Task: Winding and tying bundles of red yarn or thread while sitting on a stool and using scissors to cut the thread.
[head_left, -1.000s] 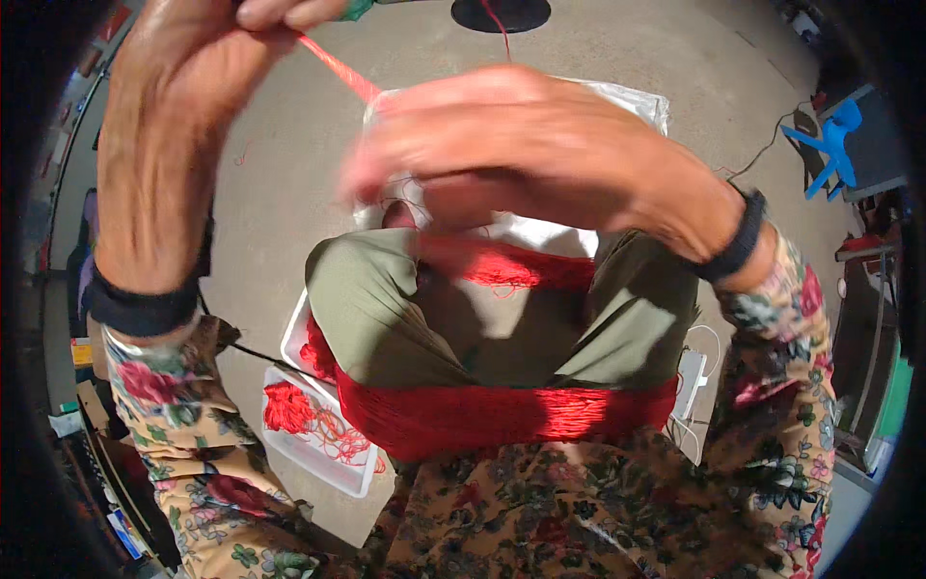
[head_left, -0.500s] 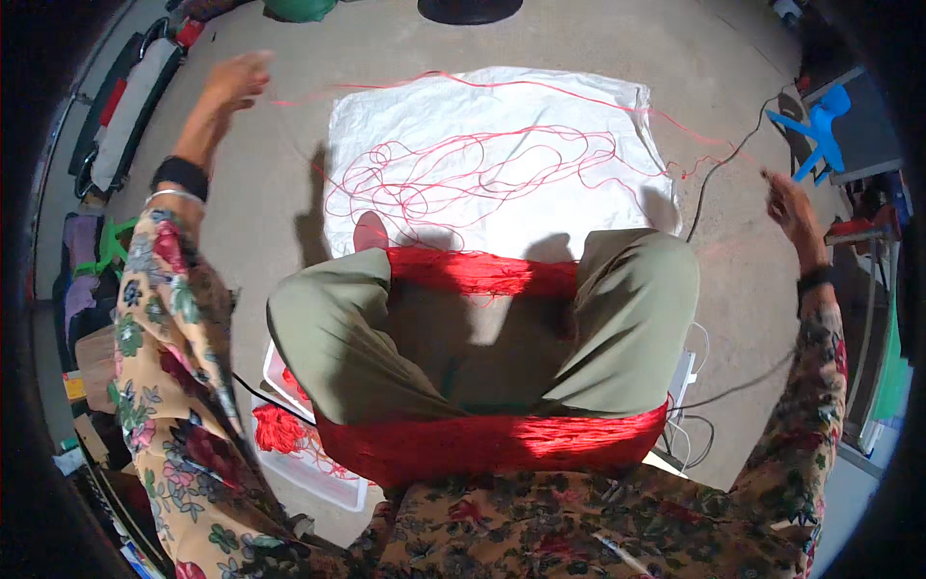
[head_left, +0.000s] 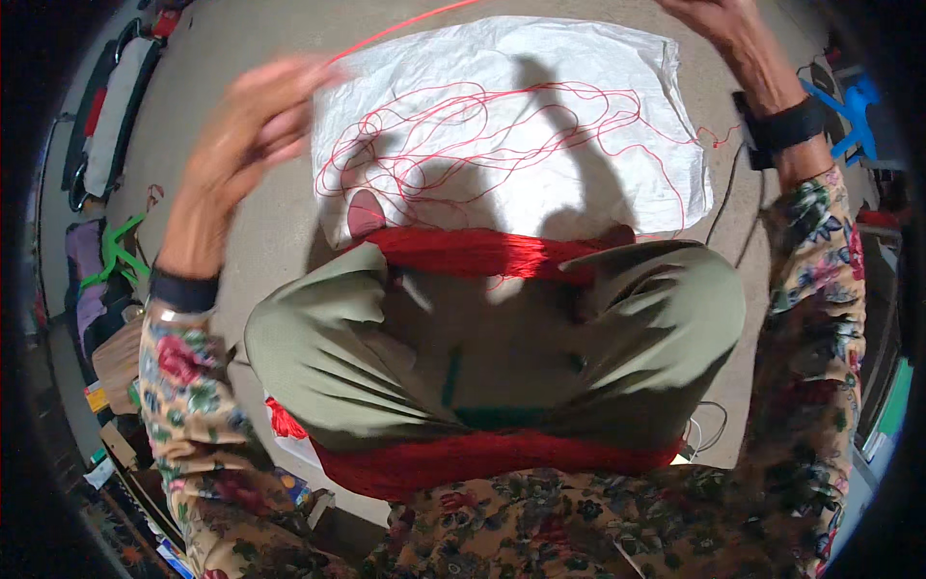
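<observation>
At upper left, my left hand is blurred, its fingers pinched together on a red thread. From there the strand slants up and right, out past the top edge. My right hand is cut off by the top edge at upper right, its fingertips out of view. Loose red thread loops lie tangled on a white sheet on the floor. A thick red skein stretches between my bent knees, and another red band of it crosses at my waist.
A dark cable runs along the floor right of the sheet. Blue and green plastic frames stand at either side. More red thread sits in a tray beside my left thigh. Shelves with goods line the left.
My left hand has moved right and looks larger. My right hand has gone up and left, partly out of view. The thread between them has risen toward the top edge.
</observation>
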The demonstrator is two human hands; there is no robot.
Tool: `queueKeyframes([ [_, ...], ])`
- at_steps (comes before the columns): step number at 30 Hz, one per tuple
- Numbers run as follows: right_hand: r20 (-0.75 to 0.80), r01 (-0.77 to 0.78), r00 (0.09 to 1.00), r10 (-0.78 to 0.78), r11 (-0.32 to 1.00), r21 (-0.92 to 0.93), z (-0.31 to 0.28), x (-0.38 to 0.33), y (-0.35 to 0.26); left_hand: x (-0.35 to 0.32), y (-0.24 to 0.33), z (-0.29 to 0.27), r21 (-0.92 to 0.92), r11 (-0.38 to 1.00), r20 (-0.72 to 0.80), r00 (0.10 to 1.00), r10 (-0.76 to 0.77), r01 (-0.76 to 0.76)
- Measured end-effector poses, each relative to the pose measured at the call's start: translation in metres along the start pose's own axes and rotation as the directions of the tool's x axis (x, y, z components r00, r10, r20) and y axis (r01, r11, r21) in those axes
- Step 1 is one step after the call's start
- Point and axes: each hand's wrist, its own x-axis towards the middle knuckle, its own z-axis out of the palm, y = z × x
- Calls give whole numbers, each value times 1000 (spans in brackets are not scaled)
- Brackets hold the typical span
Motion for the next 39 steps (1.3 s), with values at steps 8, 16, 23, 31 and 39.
queueKeyframes([
  [8, -338, 260, 831, -442, 846, -466, -278, -59, -120, -279, -180, -228, 297, 837, -694, 706, -141, 459],
  [16, -110, -122, 992, 57, 292, -949, 23, -14, 51, -277, -11, -68, -59, 990, -583, 800, -139, 129],
  [23, 589, 296, 767, 255, 674, -677, 288, -123, 87, -188, 119, 66, 362, 925, -301, 925, 232, -114],
  [31, 376, -2, 891, 256, 829, -559, 272, -168, 93, -181, 143, 71, 335, 923, -397, 859, 322, -191],
  [39, -64, -271, 947, 314, 677, -684, 113, -234, -19, -120, 90, -55, 353, 932, -760, 556, 338, -84],
])
